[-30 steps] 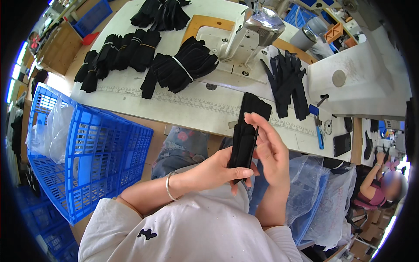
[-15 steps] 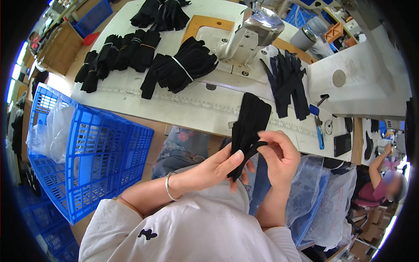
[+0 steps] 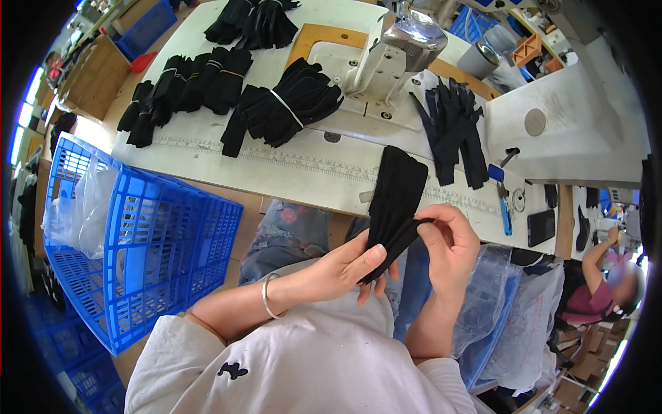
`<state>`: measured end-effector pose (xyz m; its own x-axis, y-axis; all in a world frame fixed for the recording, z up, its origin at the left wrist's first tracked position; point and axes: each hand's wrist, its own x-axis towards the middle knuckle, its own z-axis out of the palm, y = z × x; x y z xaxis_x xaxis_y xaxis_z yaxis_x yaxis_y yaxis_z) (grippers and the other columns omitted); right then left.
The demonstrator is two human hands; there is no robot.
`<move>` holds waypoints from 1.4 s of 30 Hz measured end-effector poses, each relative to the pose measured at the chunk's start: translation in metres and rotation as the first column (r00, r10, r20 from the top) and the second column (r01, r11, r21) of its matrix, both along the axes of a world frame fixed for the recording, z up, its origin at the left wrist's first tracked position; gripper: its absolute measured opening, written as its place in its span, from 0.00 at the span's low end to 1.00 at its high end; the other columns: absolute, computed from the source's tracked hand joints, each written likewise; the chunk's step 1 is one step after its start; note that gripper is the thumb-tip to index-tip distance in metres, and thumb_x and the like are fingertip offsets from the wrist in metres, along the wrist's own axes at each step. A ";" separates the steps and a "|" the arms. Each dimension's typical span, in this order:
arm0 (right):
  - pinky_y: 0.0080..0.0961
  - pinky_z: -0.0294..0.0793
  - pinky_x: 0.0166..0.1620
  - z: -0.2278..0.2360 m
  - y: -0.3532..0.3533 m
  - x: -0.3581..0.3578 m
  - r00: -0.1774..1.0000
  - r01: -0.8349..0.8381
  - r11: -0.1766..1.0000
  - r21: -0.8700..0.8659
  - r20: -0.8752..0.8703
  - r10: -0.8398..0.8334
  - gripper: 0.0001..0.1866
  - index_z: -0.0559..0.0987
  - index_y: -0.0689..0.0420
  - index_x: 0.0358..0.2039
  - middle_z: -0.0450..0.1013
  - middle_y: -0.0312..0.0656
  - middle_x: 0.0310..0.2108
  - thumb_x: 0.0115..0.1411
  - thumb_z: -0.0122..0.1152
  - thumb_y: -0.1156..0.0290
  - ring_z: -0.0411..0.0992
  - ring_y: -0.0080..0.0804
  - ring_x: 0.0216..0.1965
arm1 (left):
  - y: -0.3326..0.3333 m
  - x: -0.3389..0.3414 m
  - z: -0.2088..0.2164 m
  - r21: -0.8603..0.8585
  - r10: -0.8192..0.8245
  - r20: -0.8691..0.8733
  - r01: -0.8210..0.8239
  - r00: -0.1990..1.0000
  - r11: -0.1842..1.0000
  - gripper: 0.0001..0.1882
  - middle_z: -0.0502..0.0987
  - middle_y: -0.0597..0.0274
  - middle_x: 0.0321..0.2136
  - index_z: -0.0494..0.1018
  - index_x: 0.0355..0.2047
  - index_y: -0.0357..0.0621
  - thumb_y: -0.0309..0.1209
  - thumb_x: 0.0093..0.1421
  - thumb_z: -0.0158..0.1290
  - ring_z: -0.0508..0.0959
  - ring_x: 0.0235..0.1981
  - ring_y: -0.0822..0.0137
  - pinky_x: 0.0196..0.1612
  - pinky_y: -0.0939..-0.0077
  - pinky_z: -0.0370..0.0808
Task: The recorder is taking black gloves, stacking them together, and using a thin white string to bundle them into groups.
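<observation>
My left hand (image 3: 355, 265) is closed around the lower part of a stack of black fabric strips (image 3: 398, 190), thumb on top and fingers beneath. The stack's upper end reaches over the front edge of the sewing table (image 3: 276, 172). With thumb and forefinger, my right hand (image 3: 447, 238) pinches the edge of one strip at the stack's right side and holds it a little away from the others. Beyond the stack, a banded bundle of black strips (image 3: 286, 103) and several loose black strips (image 3: 455, 131) lie on the table.
A sewing machine (image 3: 396, 62) stands at the table's far middle. More banded bundles (image 3: 196, 79) lie at left. Blue-handled snips (image 3: 505, 203) and a phone (image 3: 541, 228) rest at right. A blue crate (image 3: 152, 255) holding clear plastic stands left; plastic bags (image 3: 520, 324) hang right.
My right hand has shifted slightly right and drawn the pinched strip outward from the stack. My left hand keeps its hold in nearly the same place.
</observation>
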<state>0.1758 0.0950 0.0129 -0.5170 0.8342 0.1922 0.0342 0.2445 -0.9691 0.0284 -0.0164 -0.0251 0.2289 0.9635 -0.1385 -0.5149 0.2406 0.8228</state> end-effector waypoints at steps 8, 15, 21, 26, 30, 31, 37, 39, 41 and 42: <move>0.19 0.70 0.41 -0.008 0.004 -0.001 0.998 -0.057 0.982 0.182 0.047 0.049 0.08 0.80 0.62 0.37 0.73 0.43 0.43 0.55 0.62 0.81 0.72 0.28 0.39 | 0.003 0.000 0.005 -0.060 -0.056 0.049 0.059 0.997 0.996 0.22 0.71 0.61 0.33 0.57 0.54 0.40 0.46 0.72 0.35 0.74 0.29 0.75 0.25 0.82 0.73; 0.29 0.70 0.51 -0.007 -0.005 -0.007 0.907 -0.404 0.915 -0.001 0.126 0.401 0.20 0.72 0.60 0.54 0.68 0.47 0.51 0.60 0.55 0.76 0.74 0.36 0.45 | 0.006 -0.002 0.009 -0.064 -0.210 -0.273 0.199 0.939 0.978 0.23 0.72 0.59 0.29 0.55 0.53 0.37 0.40 0.69 0.47 0.74 0.22 0.73 0.26 0.81 0.72; 0.29 0.69 0.51 -0.004 0.004 -0.009 0.934 -0.346 0.924 0.164 0.156 0.322 0.20 0.72 0.61 0.53 0.71 0.45 0.46 0.59 0.53 0.80 0.72 0.38 0.47 | 0.003 0.010 0.010 0.237 0.293 -0.610 -0.183 0.737 0.954 0.17 0.75 0.57 0.30 0.60 0.49 0.36 0.30 0.64 0.47 0.76 0.26 0.71 0.30 0.78 0.73; 0.29 0.70 0.49 -0.022 0.046 -0.009 0.931 0.032 0.928 0.371 0.326 -0.162 0.21 0.74 0.60 0.52 0.72 0.45 0.47 0.57 0.60 0.77 0.72 0.38 0.44 | 0.018 -0.006 0.012 0.228 0.592 -0.298 -0.546 0.749 0.806 0.17 0.77 0.62 0.37 0.72 0.41 0.38 0.38 0.72 0.39 0.73 0.36 0.78 0.39 0.82 0.71; 0.31 0.70 0.45 -0.026 0.057 -0.019 0.840 -0.043 0.926 0.375 0.515 -0.170 0.22 0.73 0.60 0.52 0.71 0.46 0.44 0.55 0.62 0.77 0.71 0.41 0.40 | 0.032 -0.011 0.012 -0.064 0.491 -0.229 -0.516 0.841 0.854 0.17 0.76 0.68 0.37 0.73 0.43 0.41 0.41 0.71 0.42 0.73 0.35 0.80 0.38 0.85 0.70; 0.33 0.70 0.45 -0.024 0.055 -0.021 0.837 -0.048 0.953 0.299 0.532 -0.125 0.23 0.73 0.60 0.52 0.70 0.46 0.42 0.54 0.63 0.77 0.71 0.41 0.39 | 0.035 -0.011 0.009 -0.058 0.491 -0.231 -0.516 0.840 0.855 0.17 0.76 0.68 0.37 0.73 0.43 0.41 0.41 0.71 0.42 0.73 0.35 0.80 0.38 0.85 0.70; 0.33 0.70 0.42 -0.031 0.066 -0.023 0.835 -0.113 0.956 0.272 0.548 -0.058 0.23 0.73 0.60 0.49 0.68 0.47 0.37 0.51 0.66 0.78 0.69 0.42 0.36 | 0.044 -0.011 0.009 -0.082 0.391 -0.190 -0.412 0.900 0.908 0.18 0.76 0.67 0.40 0.74 0.44 0.39 0.40 0.71 0.42 0.71 0.41 0.78 0.46 0.82 0.68; 0.33 0.70 0.41 -0.034 0.071 -0.021 0.843 -0.144 0.945 0.292 0.537 -0.037 0.22 0.73 0.61 0.47 0.68 0.48 0.37 0.50 0.67 0.77 0.69 0.41 0.36 | 0.045 -0.013 0.007 -0.034 0.381 -0.239 -0.400 0.893 0.916 0.18 0.75 0.66 0.41 0.74 0.44 0.38 0.40 0.71 0.42 0.71 0.42 0.77 0.47 0.82 0.67; 0.31 0.70 0.40 -0.035 0.073 -0.020 0.836 -0.159 0.893 0.420 0.539 -0.105 0.21 0.73 0.61 0.44 0.69 0.47 0.37 0.49 0.68 0.77 0.69 0.38 0.36 | 0.047 -0.014 0.006 0.014 0.374 -0.287 -0.386 0.882 0.922 0.18 0.75 0.66 0.42 0.74 0.45 0.37 0.39 0.71 0.42 0.71 0.43 0.77 0.49 0.81 0.67; 0.31 0.70 0.40 -0.033 0.072 -0.020 0.837 -0.155 0.893 0.423 0.536 -0.108 0.21 0.73 0.61 0.44 0.69 0.47 0.37 0.49 0.68 0.77 0.69 0.38 0.36 | 0.047 -0.013 0.006 0.045 0.366 -0.318 -0.371 0.874 0.927 0.17 0.75 0.66 0.42 0.73 0.46 0.36 0.38 0.71 0.42 0.71 0.44 0.77 0.50 0.81 0.67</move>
